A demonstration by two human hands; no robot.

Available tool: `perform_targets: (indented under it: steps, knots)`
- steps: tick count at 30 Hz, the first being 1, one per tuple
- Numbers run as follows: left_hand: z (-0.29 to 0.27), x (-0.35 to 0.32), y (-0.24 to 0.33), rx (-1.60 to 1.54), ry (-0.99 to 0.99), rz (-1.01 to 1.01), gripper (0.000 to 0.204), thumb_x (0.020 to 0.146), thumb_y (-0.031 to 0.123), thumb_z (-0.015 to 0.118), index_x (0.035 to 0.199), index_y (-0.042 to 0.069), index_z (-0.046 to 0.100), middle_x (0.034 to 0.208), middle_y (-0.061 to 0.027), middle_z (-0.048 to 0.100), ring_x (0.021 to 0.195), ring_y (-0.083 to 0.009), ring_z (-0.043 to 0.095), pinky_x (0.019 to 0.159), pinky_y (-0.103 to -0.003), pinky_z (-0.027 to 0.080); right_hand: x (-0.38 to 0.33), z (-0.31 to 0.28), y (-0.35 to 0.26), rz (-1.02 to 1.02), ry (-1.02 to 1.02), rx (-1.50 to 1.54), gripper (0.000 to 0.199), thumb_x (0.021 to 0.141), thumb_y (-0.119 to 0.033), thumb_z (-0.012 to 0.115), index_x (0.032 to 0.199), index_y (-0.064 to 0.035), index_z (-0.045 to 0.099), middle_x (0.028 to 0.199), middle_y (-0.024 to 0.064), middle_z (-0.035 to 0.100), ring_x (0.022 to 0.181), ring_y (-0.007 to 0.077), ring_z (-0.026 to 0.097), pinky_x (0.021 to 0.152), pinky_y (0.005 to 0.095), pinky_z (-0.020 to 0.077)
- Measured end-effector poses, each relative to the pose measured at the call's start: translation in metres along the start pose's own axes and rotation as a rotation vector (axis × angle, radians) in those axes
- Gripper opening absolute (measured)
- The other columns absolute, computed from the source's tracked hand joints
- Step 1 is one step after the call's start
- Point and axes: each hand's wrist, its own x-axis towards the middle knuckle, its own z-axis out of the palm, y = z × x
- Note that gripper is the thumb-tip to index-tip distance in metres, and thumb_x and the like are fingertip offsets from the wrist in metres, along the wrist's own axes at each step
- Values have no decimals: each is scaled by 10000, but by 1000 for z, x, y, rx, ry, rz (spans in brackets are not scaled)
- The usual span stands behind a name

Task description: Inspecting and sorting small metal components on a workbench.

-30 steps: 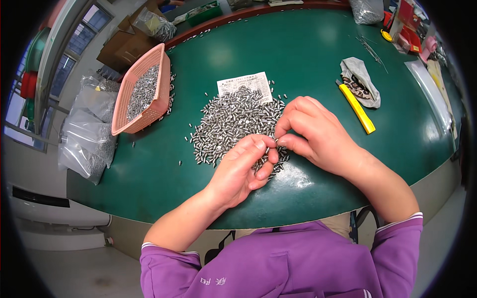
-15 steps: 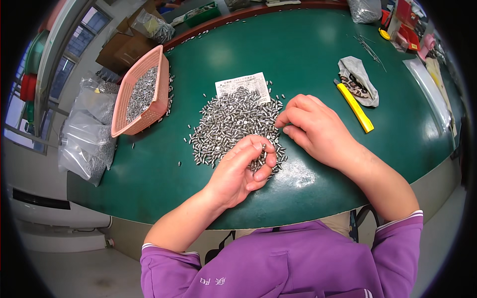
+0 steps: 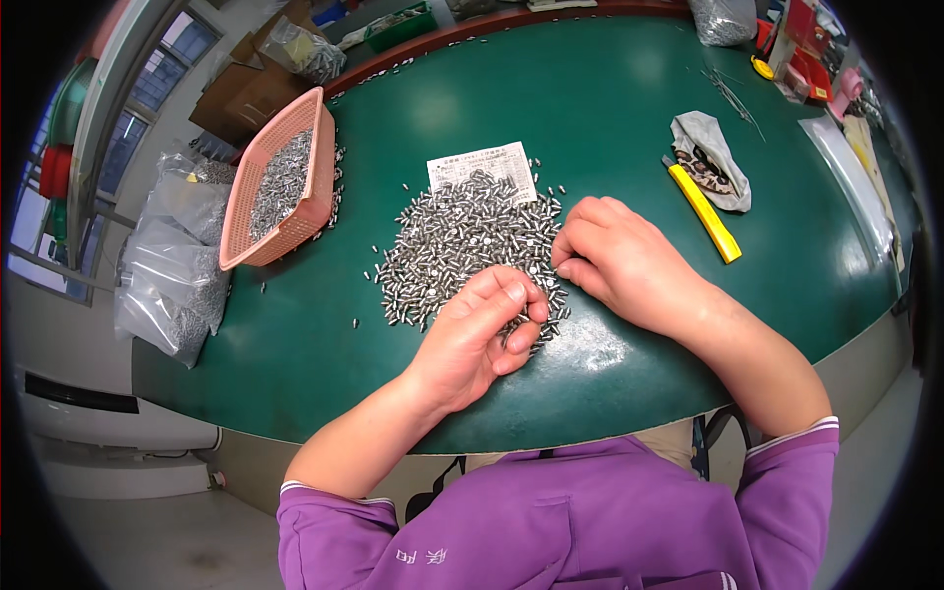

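Bags [image 3: 172,285] of clear plastic, full of small metal parts, slump at the left edge of the green desk [image 3: 639,108]. Just right of them, a pink basket [image 3: 320,192] holds more parts. Between the desk's middle and its front edge lies a loose pile of metal pieces [image 3: 433,236], silvery and pointed, partly covering a paper slip [image 3: 442,172]. I judge scatter the main risk: the pieces look smooth and round, so a slackened curl or a brushing wrist could send some rolling. My left fingers [image 3: 538,311] are curled nearly closed over the pile's near side, apparently around a few pieces. My right fingers [image 3: 582,238] bend at its right side, thumb and forefinger almost meeting; whether they pinch anything, I cannot tell. Farther right lies a yellow cutter [image 3: 706,214].
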Motion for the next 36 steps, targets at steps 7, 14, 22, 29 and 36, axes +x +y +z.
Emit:
perform_targets:
  steps: [7,14,22,29,36]
  knots:
    - [5,-1,0,50,27,-35,131,970,172,540,1053,92,479,890,-40,537,631,-67,438,455,-185,325,5,-9,-20,-237,126,126,173,726,-81,728,868,-91,630,922,55,568,860,261,561,725,355,467]
    - [6,-1,2,34,31,-57,105,981,172,496,1045,88,495,873,-40,534,621,-70,427,448,-188,316,3,-12,-16,-132,122,109,144,738,-58,700,860,-87,631,915,52,564,872,247,562,768,366,461]
    - [5,-3,3,33,66,-53,165,990,210,436,1029,66,507,889,-71,524,605,-96,423,424,-189,306,-5,-13,-9,27,-108,58,131,731,-84,691,847,-68,630,881,74,545,891,269,549,772,375,461]
    - [4,-2,1,39,44,-28,208,989,245,455,1059,62,523,920,-64,542,657,-117,459,482,-218,336,-5,-2,-5,4,-84,-9,114,741,-83,678,837,-60,621,884,82,543,897,279,548,787,385,459]
    - [2,-2,1,35,36,-10,199,994,262,467,1026,73,523,928,-58,543,658,-102,456,487,-212,341,-6,-7,-4,8,-61,-63,129,737,-76,677,850,-62,619,874,79,537,883,281,544,771,388,462]
